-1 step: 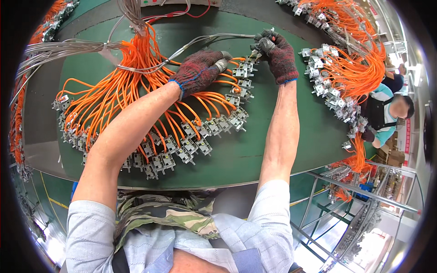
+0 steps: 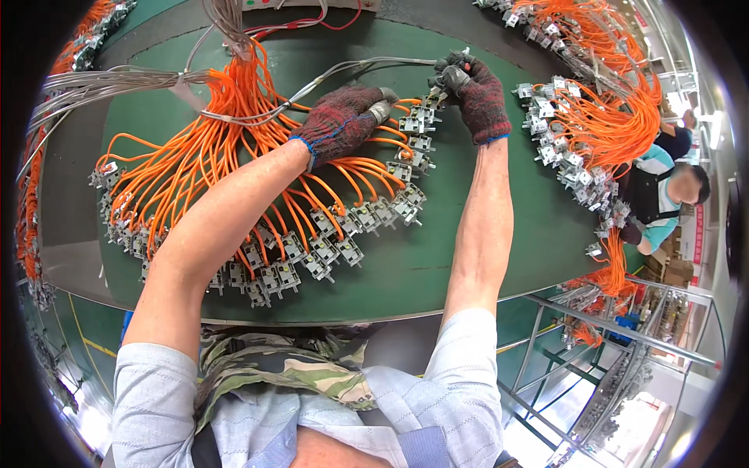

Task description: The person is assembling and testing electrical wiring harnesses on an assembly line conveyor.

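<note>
My left hand (image 2: 343, 121), in a dark red-and-grey knit glove with worn grey fingertips, lies over a fan of orange cables (image 2: 234, 101). Its fingers are closed, and whatever is inside them is hidden. Farther right, my right hand (image 2: 474, 93) wears a matching glove and pinches the end of a thin grey cable (image 2: 374, 60). That cable loops back left to the bundle. Just below the right fingertips are small grey metal connector blocks (image 2: 419, 118). More connector blocks (image 2: 277, 277) tip the orange cables in an arc toward me.
The green table (image 2: 476, 242) carries a second orange cable bundle (image 2: 605, 121) with grey blocks on the right. Grey wires (image 2: 117, 80) run off left. A control box (image 2: 312, 4) stands at the far edge. A metal rail frame (image 2: 616, 320) and a person (image 2: 663, 191) are at right.
</note>
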`<act>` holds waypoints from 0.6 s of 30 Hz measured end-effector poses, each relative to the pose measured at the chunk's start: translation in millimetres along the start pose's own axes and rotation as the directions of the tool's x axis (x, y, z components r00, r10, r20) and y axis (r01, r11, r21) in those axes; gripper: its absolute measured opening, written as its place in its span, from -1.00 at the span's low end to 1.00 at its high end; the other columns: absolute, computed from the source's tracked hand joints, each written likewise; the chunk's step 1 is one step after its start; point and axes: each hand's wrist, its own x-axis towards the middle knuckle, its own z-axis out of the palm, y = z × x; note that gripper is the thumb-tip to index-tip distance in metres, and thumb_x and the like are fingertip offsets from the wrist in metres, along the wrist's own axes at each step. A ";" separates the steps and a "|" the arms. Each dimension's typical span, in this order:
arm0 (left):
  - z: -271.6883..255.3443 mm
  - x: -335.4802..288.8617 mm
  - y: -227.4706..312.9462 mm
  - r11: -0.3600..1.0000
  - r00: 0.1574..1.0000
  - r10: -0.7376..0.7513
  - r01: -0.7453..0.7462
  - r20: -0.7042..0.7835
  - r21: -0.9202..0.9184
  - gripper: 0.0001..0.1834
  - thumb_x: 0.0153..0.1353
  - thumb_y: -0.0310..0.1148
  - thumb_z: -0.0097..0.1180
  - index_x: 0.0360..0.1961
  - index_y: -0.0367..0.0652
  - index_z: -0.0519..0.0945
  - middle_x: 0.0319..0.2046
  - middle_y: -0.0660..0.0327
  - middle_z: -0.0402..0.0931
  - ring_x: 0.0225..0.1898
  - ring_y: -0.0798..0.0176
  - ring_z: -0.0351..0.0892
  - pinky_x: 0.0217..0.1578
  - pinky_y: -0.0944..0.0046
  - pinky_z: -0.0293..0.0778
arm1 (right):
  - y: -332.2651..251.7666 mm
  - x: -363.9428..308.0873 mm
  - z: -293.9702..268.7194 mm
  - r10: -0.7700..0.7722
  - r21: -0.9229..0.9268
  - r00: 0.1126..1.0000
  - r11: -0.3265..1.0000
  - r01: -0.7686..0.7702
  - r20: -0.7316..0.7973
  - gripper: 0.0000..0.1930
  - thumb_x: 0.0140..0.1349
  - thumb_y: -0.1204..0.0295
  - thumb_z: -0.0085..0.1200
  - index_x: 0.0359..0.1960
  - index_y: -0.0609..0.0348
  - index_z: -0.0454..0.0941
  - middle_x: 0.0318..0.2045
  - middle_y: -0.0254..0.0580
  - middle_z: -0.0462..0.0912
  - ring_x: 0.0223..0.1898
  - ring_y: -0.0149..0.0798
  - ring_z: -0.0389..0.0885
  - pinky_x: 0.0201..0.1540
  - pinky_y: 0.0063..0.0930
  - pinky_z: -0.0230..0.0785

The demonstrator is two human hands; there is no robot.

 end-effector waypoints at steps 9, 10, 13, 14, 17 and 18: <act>0.4 1.2 -5.2 1.000 1.000 0.022 -0.022 0.006 0.018 -0.54 0.57 -0.05 -0.04 0.29 -0.05 0.62 0.19 -0.06 0.62 0.28 -0.19 0.53 0.34 -0.08 0.38 | -0.9 0.1 -2.8 -0.017 -0.027 1.000 0.999 0.017 0.000 -0.64 0.33 0.45 0.37 0.11 0.28 0.63 -0.11 -0.10 0.81 -0.20 -0.25 0.82 -0.23 -0.36 0.77; 1.2 1.4 -5.8 1.000 1.000 0.023 -0.023 0.003 0.017 -0.54 0.57 -0.05 -0.04 0.29 -0.05 0.62 0.19 -0.06 0.62 0.28 -0.19 0.53 0.34 -0.08 0.38 | -2.1 1.3 -2.6 -0.018 -0.029 1.000 0.999 0.018 0.001 -0.64 0.33 0.45 0.37 0.11 0.28 0.63 -0.11 -0.10 0.81 -0.20 -0.25 0.82 -0.23 -0.36 0.77; 2.2 0.4 -5.5 0.999 1.000 0.027 -0.027 -0.010 0.033 -0.54 0.57 -0.05 -0.03 0.29 -0.05 0.62 0.18 -0.06 0.63 0.28 -0.19 0.53 0.34 -0.08 0.38 | -4.0 3.6 -2.5 -0.021 -0.123 1.000 0.992 0.019 -0.014 -0.64 0.32 0.46 0.37 0.11 0.29 0.62 -0.12 -0.11 0.81 -0.20 -0.25 0.82 -0.22 -0.37 0.77; 1.3 0.1 -4.0 1.000 1.000 0.015 -0.015 0.000 0.026 -0.54 0.57 -0.05 -0.03 0.29 -0.05 0.62 0.18 -0.06 0.63 0.28 -0.18 0.53 0.34 -0.08 0.38 | -5.7 4.5 -2.7 -0.021 -0.107 1.000 0.994 0.019 -0.016 -0.64 0.33 0.47 0.37 0.11 0.29 0.62 -0.13 -0.11 0.80 -0.20 -0.25 0.82 -0.22 -0.36 0.77; -1.9 1.9 -1.6 1.000 1.000 -0.004 0.004 0.013 0.012 -0.54 0.57 -0.05 -0.03 0.30 -0.05 0.62 0.18 -0.06 0.63 0.29 -0.18 0.53 0.35 -0.07 0.37 | -8.9 5.8 -2.4 -0.003 -0.108 1.000 0.994 0.001 -0.022 -0.64 0.33 0.48 0.36 0.11 0.29 0.62 -0.13 -0.12 0.80 -0.20 -0.25 0.82 -0.20 -0.35 0.78; -2.6 2.3 -0.9 1.000 1.000 -0.010 0.010 0.017 0.006 -0.54 0.57 -0.05 -0.02 0.30 -0.05 0.62 0.18 -0.06 0.63 0.29 -0.17 0.53 0.35 -0.07 0.37 | -9.3 5.3 -2.3 0.015 -0.124 0.999 0.992 -0.018 -0.029 -0.64 0.33 0.48 0.36 0.11 0.29 0.62 -0.13 -0.11 0.80 -0.20 -0.24 0.81 -0.19 -0.34 0.78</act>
